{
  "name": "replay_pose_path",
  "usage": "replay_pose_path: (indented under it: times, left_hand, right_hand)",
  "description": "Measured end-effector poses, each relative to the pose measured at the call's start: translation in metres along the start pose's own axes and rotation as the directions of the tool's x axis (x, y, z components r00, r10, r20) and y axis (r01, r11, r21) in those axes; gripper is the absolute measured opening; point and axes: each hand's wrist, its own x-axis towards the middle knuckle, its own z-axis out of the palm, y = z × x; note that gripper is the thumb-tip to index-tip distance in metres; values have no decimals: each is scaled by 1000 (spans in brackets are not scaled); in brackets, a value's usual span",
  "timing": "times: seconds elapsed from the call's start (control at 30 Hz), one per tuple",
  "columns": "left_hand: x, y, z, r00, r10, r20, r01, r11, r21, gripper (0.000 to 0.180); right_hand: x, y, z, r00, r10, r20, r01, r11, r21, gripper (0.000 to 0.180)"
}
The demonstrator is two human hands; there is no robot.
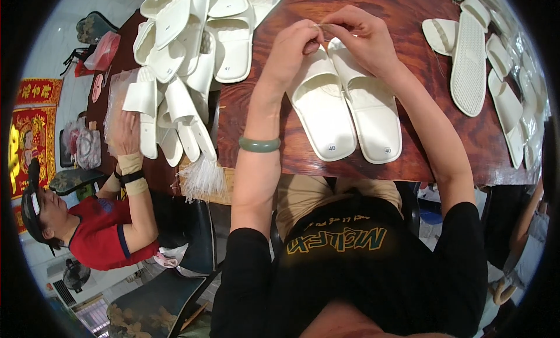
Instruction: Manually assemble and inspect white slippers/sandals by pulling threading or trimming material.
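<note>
Head view: one white slipper [372, 113] partly behind right hand [366, 44].

Creamy white slippers [326, 122] against a red-brown tabletop [408, 23], streaked with dark wood grain! Grey-green bangle [259, 145], black T-shirt [350, 279] printed in yellow, beige trousers [303, 193]; a red shirt [96, 239] edged in navy, red posters [44, 125] blazing with gold.

dark numbers [388, 150] stand on white slippers [328, 121], yellow lettering [335, 240] on the black shirt [356, 279], gold characters [38, 91] on red posters [36, 163].
</note>
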Motion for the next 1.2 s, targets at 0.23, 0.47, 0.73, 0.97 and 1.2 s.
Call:
replay_pose_path:
  times: [0.23,0.47,0.73,0.97,1.2]
  left_hand:
    - [0,-3,5,990,126,-58,-117,985,127,24]
    - [-2,1,6,999,27,-46,-24,999,48,27]
    - [-1,0,5,999,24,-42,-20,995,96,29]
    - [-1,-4,0,1000,-23,-16,24,995,98,28]
    - [8,-9,-22,842,421,-336,-192,817,543,28]
  right_hand:
    - [-1,-2,0,999,18,39,-19,1000,14,12]
    - [0,2,2,999,-26,29,25,998,52,10]
    - [0,-1,-1,1000,-19,24,20,998,-51,11]
    - [3,1,-4,996,38,84,-41,998,40,14]
    - [8,33,-18,931,361,50,-365,916,167,27]
